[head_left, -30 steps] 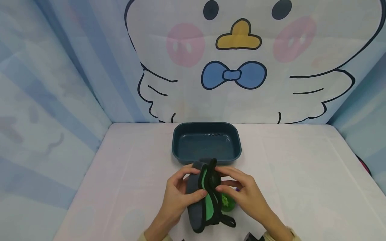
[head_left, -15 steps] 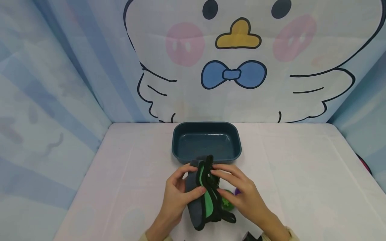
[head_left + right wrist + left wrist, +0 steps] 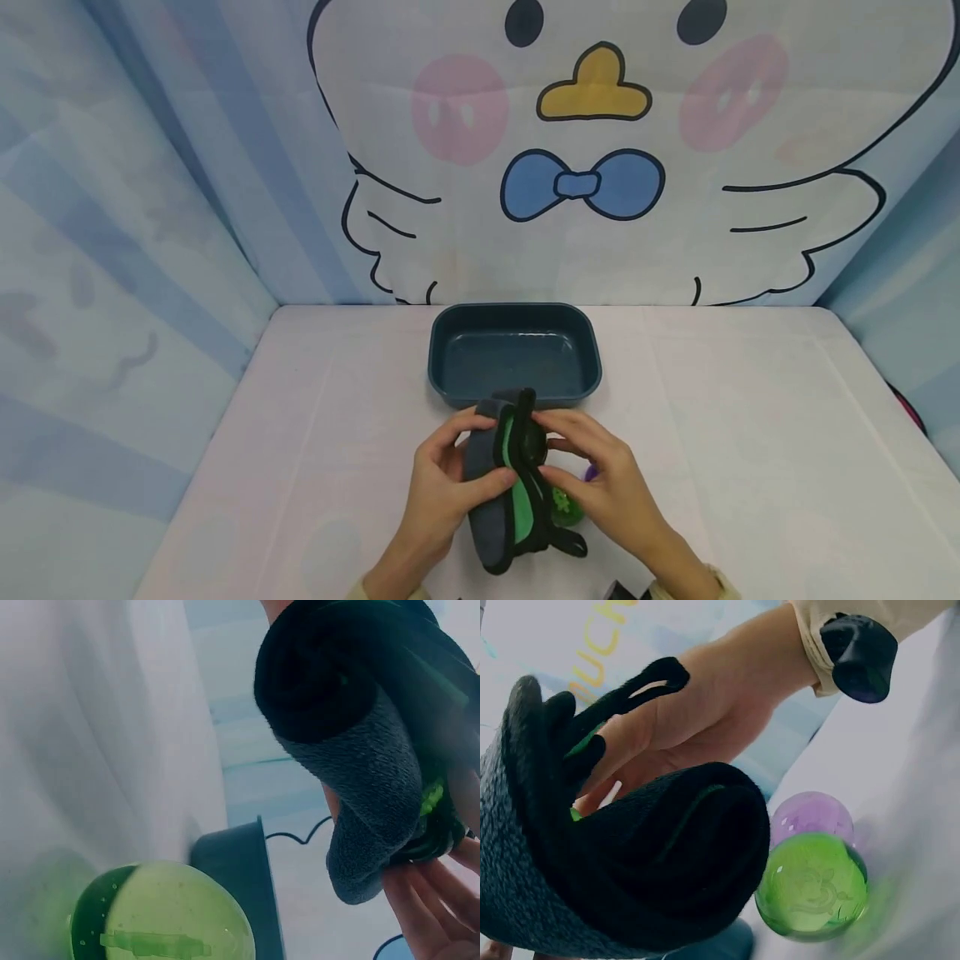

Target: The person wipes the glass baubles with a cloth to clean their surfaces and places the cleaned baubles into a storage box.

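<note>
Rolled gray-black cloth [image 3: 489,525] gripped in left fingers [image 3: 467,422]; right fingers [image 3: 576,427] pinch dark green ball [image 3: 536,443] against cloth

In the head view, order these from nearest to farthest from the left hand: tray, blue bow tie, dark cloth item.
1. Dark cloth item: held in the left hand.
2. Tray: ahead on the table.
3. Blue bow tie: printed on the backdrop.

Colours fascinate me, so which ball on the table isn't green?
The purple ball, partly behind the green ball in the left wrist view; its colour differs.
</note>
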Motion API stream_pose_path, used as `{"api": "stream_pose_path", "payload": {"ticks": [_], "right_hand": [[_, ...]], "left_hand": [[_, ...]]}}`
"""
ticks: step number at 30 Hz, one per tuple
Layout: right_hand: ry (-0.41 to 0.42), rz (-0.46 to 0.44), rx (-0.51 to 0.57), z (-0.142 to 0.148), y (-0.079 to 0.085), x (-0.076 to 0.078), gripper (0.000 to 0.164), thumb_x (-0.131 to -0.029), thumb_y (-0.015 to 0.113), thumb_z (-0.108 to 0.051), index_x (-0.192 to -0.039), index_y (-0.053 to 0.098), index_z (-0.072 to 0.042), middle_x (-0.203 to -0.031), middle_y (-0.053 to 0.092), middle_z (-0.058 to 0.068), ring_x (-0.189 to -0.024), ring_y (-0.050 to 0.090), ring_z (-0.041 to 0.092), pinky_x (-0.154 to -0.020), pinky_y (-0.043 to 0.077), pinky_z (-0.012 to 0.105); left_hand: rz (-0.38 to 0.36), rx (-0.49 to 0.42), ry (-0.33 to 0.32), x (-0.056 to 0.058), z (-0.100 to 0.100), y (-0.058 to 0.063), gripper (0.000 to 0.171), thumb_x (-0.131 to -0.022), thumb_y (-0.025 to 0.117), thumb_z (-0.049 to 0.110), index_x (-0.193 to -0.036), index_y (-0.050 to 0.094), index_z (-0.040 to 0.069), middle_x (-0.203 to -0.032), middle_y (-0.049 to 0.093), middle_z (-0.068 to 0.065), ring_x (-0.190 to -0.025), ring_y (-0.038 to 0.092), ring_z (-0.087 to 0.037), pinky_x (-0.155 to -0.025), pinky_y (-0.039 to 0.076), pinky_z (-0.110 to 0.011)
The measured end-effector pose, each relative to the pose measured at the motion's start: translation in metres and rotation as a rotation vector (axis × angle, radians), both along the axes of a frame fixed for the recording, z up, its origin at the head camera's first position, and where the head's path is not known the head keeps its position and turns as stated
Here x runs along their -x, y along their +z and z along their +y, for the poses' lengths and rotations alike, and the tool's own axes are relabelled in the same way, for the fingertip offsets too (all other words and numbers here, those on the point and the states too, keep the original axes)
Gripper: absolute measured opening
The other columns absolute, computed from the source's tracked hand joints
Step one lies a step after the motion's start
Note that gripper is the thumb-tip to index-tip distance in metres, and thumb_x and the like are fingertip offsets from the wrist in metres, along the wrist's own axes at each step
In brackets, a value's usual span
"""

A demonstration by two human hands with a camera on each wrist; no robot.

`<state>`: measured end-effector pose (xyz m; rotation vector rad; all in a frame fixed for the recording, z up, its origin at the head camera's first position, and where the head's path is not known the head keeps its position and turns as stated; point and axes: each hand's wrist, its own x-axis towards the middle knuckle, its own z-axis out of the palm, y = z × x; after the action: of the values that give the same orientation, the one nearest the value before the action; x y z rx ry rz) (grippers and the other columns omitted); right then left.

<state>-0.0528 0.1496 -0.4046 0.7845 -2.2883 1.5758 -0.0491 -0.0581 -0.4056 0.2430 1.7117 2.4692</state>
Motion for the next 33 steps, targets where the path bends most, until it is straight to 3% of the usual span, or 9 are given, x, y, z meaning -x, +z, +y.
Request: {"api": "stream_pose_path", "payload": {"ticks": [3,7,10,25,30,33], "right_hand": [[-0.002,0.105,-0.031,0.0002,0.0009,0.0000,0.050,-0.084,0.077,-0.003,-0.132,0.062,-0.006,-0.130,0.061,0.010,-0.117,0.061,0.013,-0.092,0.054,0.021],[0.041,0.263,-0.057,-0.0003,0.0013,0.0015,0.042,-0.095,0.067,-0.023,-0.130,0.062,-0.002,-0.134,0.058,0.015,-0.126,0.054,0.020,-0.102,0.047,0.018],[0.058,0.292,-0.058,-0.0008,0.0008,0.0021,0.042,-0.098,0.060,-0.029,-0.130,0.062,0.000,-0.133,0.058,0.016,-0.127,0.052,0.020,-0.103,0.046,0.018],[0.035,0.250,-0.075,0.0014,0.0030,-0.0006,0.039,-0.099,0.059,-0.031,-0.128,0.064,-0.004,-0.129,0.061,0.014,-0.122,0.054,0.019,-0.102,0.045,0.016],[0.029,0.279,-0.089,-0.0002,0.0009,-0.0015,0.044,-0.089,0.069,-0.006,-0.132,0.061,-0.002,-0.133,0.059,0.014,-0.125,0.054,0.021,-0.105,0.043,0.017],[0.026,0.189,-0.095,0.0010,0.0033,-0.0045,0.058,-0.080,0.074,0.009,-0.134,0.059,-0.003,-0.134,0.059,0.011,-0.125,0.055,0.017,-0.102,0.047,0.018]], "left_hand": [[-0.019,-0.005,0.020,0.0001,0.0006,-0.0004,0.051,-0.076,0.081,-0.003,-0.122,0.061,0.004,-0.141,0.049,-0.014,-0.109,0.060,-0.029,-0.087,0.059,-0.036],[-0.050,0.001,0.043,0.0000,0.0019,-0.0010,0.054,-0.076,0.082,-0.003,-0.124,0.060,0.004,-0.141,0.046,-0.014,-0.108,0.060,-0.027,-0.085,0.060,-0.035],[-0.065,0.000,0.045,-0.0005,0.0029,-0.0011,0.058,-0.075,0.082,-0.004,-0.127,0.059,0.004,-0.139,0.047,-0.014,-0.108,0.061,-0.027,-0.085,0.060,-0.036],[-0.064,0.005,0.028,-0.0003,0.0026,-0.0012,0.064,-0.074,0.083,-0.003,-0.131,0.057,0.005,-0.136,0.049,-0.014,-0.109,0.061,-0.027,-0.087,0.059,-0.036],[-0.073,0.012,0.024,0.0003,0.0020,-0.0004,0.063,-0.074,0.084,-0.001,-0.130,0.057,0.006,-0.137,0.048,-0.013,-0.107,0.060,-0.026,-0.088,0.059,-0.035],[-0.079,0.004,0.015,0.0000,0.0016,-0.0001,0.063,-0.074,0.084,-0.002,-0.130,0.056,0.005,-0.137,0.049,-0.013,-0.107,0.061,-0.025,-0.087,0.059,-0.035]]}}
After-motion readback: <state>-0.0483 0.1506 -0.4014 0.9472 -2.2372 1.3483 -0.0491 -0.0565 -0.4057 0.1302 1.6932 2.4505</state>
